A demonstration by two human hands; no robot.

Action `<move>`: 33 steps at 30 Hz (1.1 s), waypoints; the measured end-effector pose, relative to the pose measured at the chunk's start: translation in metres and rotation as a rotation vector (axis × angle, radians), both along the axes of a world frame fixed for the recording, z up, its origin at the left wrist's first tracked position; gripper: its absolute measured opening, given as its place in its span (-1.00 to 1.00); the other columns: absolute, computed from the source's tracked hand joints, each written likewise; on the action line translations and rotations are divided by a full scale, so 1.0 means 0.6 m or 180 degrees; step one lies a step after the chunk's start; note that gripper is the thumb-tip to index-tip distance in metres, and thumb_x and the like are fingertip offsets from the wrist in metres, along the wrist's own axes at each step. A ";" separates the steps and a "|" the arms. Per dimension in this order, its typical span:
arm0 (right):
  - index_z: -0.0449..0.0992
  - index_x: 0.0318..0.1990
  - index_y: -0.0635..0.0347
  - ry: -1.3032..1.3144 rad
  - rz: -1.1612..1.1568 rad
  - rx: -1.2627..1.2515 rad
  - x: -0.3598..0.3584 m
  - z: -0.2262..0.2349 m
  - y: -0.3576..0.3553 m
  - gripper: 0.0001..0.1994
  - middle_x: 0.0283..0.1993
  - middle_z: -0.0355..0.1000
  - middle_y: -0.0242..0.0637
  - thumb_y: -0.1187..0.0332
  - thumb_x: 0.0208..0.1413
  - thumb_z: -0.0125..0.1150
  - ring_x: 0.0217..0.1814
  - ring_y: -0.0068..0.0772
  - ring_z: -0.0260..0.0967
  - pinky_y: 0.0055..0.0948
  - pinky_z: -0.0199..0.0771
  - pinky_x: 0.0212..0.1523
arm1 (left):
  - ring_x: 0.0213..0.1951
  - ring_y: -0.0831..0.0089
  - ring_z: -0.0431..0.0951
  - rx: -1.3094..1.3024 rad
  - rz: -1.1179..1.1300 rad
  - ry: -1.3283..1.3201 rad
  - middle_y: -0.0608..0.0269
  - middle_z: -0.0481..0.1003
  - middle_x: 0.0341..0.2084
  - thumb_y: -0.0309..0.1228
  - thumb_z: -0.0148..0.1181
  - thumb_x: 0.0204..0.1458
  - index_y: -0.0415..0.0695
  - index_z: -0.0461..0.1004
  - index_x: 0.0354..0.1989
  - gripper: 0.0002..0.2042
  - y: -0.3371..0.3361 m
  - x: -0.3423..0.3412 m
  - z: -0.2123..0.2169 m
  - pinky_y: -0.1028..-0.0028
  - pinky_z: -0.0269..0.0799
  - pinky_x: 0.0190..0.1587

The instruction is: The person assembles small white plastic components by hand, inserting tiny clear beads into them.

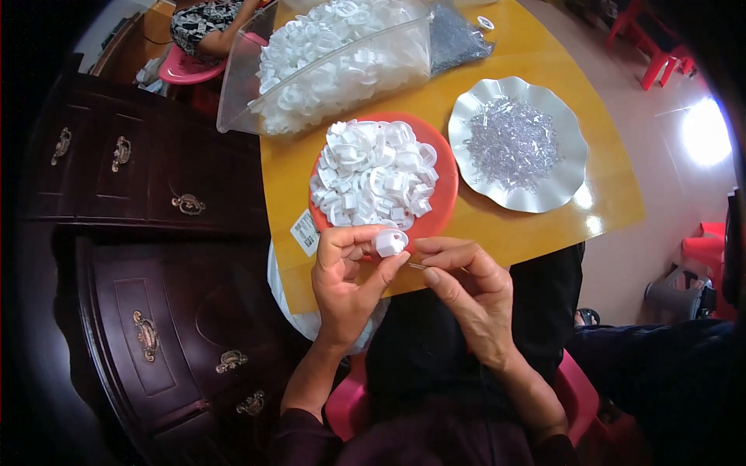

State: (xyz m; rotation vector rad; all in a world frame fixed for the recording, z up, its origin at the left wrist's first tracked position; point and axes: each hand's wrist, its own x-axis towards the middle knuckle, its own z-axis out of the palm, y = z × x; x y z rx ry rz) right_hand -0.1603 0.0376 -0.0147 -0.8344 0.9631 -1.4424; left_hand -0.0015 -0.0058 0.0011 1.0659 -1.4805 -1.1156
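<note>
Bare forearms, dark maroon sleeves, black trousers.

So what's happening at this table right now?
A seated person works at a yellow table. The left hand pinches a small white plastic clip; the right hand holds a thin pin pointed toward it. Just ahead sits a red plate heaped with white clips, beside a white scalloped plate of clear pins. A clear bin farther back holds many more clips. Another person sits beyond the table.
</note>
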 end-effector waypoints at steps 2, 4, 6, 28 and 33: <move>0.53 -0.21 0.29 0.0070 -0.0002 -0.0044 0.002 -0.003 0.006 -0.88 0.02 0.51 -0.18 0.47 0.14 0.29 -0.16 -0.58 0.45 -0.52 0.48 -0.12 | -0.15 0.49 0.56 0.0159 0.0015 0.0182 0.05 0.51 -0.10 -0.70 0.31 -0.02 -0.25 0.30 -0.02 -0.59 0.004 -0.002 -0.013 0.54 0.51 -0.07; 0.54 -0.21 0.25 0.0702 -0.0128 -0.0446 0.003 -0.009 0.009 -0.88 0.05 0.52 -0.15 0.49 0.11 0.29 -0.08 -0.44 0.48 -0.44 0.47 -0.04 | -0.15 0.50 0.56 0.0309 0.0027 0.0354 0.07 0.52 -0.11 -0.70 0.30 0.00 -0.26 0.31 0.02 -0.58 0.008 -0.006 -0.017 0.56 0.51 -0.07; 0.54 -0.21 0.24 0.0742 -0.0122 -0.0444 0.001 -0.008 0.010 -0.88 0.07 0.51 -0.15 0.50 0.09 0.29 -0.02 -0.32 0.49 -0.38 0.45 0.01 | -0.15 0.56 0.55 0.0532 -0.0020 0.0261 0.14 0.54 -0.12 -0.70 0.27 0.03 -0.28 0.34 0.15 -0.53 0.012 -0.011 -0.013 0.57 0.49 -0.07; 0.52 -0.24 0.31 0.0725 -0.0289 -0.0408 -0.018 -0.006 0.015 -0.91 -0.18 0.52 -0.22 0.53 0.12 0.27 -0.23 -0.49 0.51 -0.54 0.51 -0.20 | 0.15 0.30 0.43 0.1404 -0.0880 0.1388 -0.09 0.36 0.18 -0.49 -0.01 0.28 -0.25 0.26 0.23 -0.64 0.025 0.011 -0.024 0.33 0.30 0.24; 0.51 -0.21 0.34 0.0181 -0.0047 0.0036 -0.012 -0.001 0.020 -0.91 -0.15 0.55 -0.23 0.52 0.18 0.23 -0.17 -0.61 0.48 -0.56 0.51 -0.16 | 0.17 0.29 0.42 0.1316 -0.0865 0.1346 -0.12 0.32 0.20 -0.53 -0.02 0.26 -0.25 0.25 0.23 -0.64 0.031 0.010 -0.032 0.32 0.27 0.26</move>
